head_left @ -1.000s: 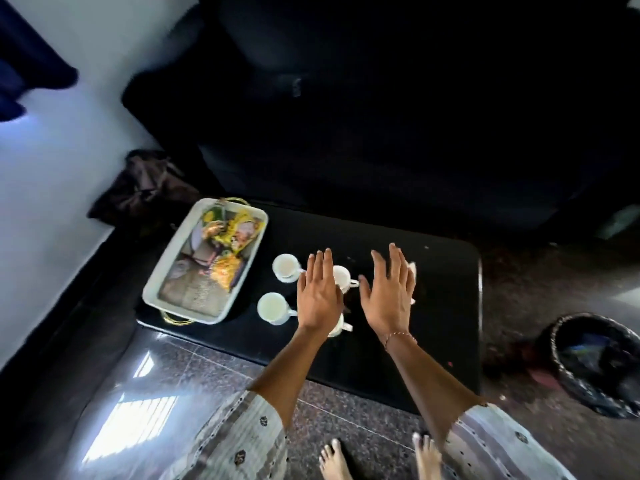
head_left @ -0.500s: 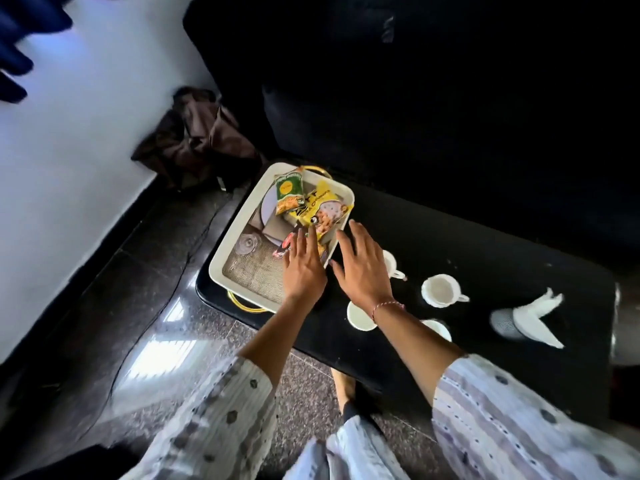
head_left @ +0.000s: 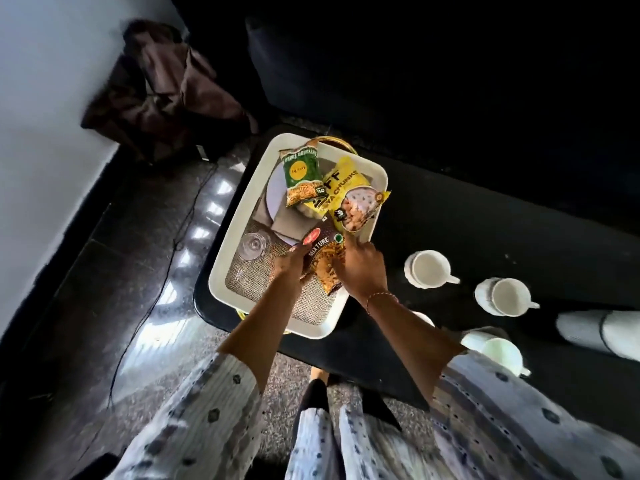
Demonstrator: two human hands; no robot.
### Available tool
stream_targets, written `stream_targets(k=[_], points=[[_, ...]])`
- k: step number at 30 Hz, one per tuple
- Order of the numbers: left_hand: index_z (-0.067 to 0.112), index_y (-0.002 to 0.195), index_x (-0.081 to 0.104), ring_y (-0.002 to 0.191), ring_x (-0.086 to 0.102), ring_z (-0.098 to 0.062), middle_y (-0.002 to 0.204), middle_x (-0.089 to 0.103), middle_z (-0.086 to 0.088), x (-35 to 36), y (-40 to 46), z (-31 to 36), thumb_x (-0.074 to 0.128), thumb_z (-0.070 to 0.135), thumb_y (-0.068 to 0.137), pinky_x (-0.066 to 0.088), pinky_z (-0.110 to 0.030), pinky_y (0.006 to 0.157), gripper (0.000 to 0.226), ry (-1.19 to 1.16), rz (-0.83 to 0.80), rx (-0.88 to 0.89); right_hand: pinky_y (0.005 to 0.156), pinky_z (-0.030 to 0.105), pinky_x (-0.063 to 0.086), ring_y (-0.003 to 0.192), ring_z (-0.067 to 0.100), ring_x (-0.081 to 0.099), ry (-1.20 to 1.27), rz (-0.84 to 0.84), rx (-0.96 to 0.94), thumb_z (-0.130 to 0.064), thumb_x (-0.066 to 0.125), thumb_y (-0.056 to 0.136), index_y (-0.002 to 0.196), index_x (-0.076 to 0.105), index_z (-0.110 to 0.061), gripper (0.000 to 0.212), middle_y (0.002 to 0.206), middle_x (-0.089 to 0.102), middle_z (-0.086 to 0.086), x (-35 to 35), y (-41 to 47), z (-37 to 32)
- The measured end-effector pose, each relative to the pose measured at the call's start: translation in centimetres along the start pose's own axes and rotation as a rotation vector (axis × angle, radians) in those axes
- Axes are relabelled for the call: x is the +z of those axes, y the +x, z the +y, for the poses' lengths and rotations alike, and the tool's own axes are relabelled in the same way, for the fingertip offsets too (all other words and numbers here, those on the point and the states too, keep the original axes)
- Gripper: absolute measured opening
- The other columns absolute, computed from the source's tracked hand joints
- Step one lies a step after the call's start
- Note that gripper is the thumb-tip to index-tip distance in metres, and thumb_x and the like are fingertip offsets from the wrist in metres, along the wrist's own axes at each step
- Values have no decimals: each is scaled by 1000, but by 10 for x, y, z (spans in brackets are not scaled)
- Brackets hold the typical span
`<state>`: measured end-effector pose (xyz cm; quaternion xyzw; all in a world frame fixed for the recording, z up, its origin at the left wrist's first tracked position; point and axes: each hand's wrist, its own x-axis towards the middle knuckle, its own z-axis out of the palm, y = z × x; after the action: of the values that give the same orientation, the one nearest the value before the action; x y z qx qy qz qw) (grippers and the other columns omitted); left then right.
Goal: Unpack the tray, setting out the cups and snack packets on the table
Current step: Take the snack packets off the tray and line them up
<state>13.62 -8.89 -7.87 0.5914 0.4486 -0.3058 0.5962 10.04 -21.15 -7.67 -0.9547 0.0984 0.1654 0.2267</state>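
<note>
Gripping a dark "MIXTURE" snack packet (head_left: 323, 258) from both sides: left hand (head_left: 289, 268) curled round its left edge, right hand (head_left: 362, 268) pinching its right edge with the forefinger stretched forward; packet held just over the woven mat (head_left: 249, 278) inside the white tray (head_left: 221, 265), at the near half of the tray; just beyond the fingertips, a yellow soya chunks packet (head_left: 349, 199) tilted against the tray's right wall, and beyond that a green packet (head_left: 301, 174) overlapping it on the left; beneath both, a pale plate (head_left: 275, 199) partly covered; directly left of the left hand, a clear glass (head_left: 251, 245) on the mat; tray resting on the left end of the black table (head_left: 485, 237), a gold handle (head_left: 332, 142) showing at its far end; right of the right hand, two white cups (head_left: 429, 270) (head_left: 505, 296) standing apart on the table top; nearer, beside the right forearm, a third white cup (head_left: 498, 351); further right, a white cylindrical thing (head_left: 599, 332) lying on its side, too cut off to identify; far left beyond the tray, a crumpled brown cloth (head_left: 166, 95) on the floor against the wall.
</note>
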Motion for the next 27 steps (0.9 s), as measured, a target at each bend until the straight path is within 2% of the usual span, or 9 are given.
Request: stream_targets(k=[3,6,9,11,13,17,21,24,27], points=[[0,130,45,115,55,-34,129,55,-24,7,-6,10,62,29,86,48,-44,92,55,126,9,75,83,43,49,100,34,58,136,0,24,-37,51,89,126,45,-11,46,105,65,17,-5,-4,-2],[4,135,42,123,50,-42,134,51,-25,13,-18,24,52,29,93,42,-54,103,49,195,3,216,78,43,53,92,32,63,427,-2,91,-35,57,87,119,49,-12,40,99,69,14,-16,-6,-5],[5,134,41,122,50,-41,133,53,-23,23,-28,39,44,28,96,44,-52,101,45,297,16,399,70,31,54,80,21,67,593,121,143,-38,62,83,111,53,-14,38,92,71,6,-31,-6,-7],[3,133,40,120,50,-44,132,52,-24,40,-36,47,39,29,98,46,-52,99,43,341,27,501,71,30,54,80,15,66,704,201,189,-46,61,82,106,54,-17,39,91,70,0,-44,-4,-6],[2,128,43,117,53,-42,128,54,-25,66,-46,52,36,28,99,46,-46,93,40,382,79,624,74,38,56,84,21,68,774,214,255,-54,54,83,108,50,-20,42,93,71,2,-56,0,1],[3,120,46,100,62,-42,112,65,-26,126,-60,57,40,29,98,47,-40,75,35,485,217,814,79,47,54,90,40,65,599,295,372,-59,39,88,111,51,-13,52,96,70,18,-76,10,29],[6,112,48,94,64,-38,106,66,-23,178,-54,54,41,41,95,43,-34,68,40,517,138,813,80,45,53,91,38,65,433,352,506,-66,31,85,107,56,-12,64,97,70,17,-92,20,72],[10,120,48,105,60,-35,117,61,-20,203,-36,48,40,41,95,49,-41,90,41,562,-136,629,79,34,49,84,24,63,746,273,501,-55,41,90,96,63,-13,48,88,68,7,-99,34,114],[11,128,47,116,56,-31,129,55,-17,210,-17,43,49,26,93,45,-49,102,38,607,-394,421,78,28,45,91,18,61,1018,123,548,-40,51,91,103,64,-15,31,100,67,5,-100,48,153]])
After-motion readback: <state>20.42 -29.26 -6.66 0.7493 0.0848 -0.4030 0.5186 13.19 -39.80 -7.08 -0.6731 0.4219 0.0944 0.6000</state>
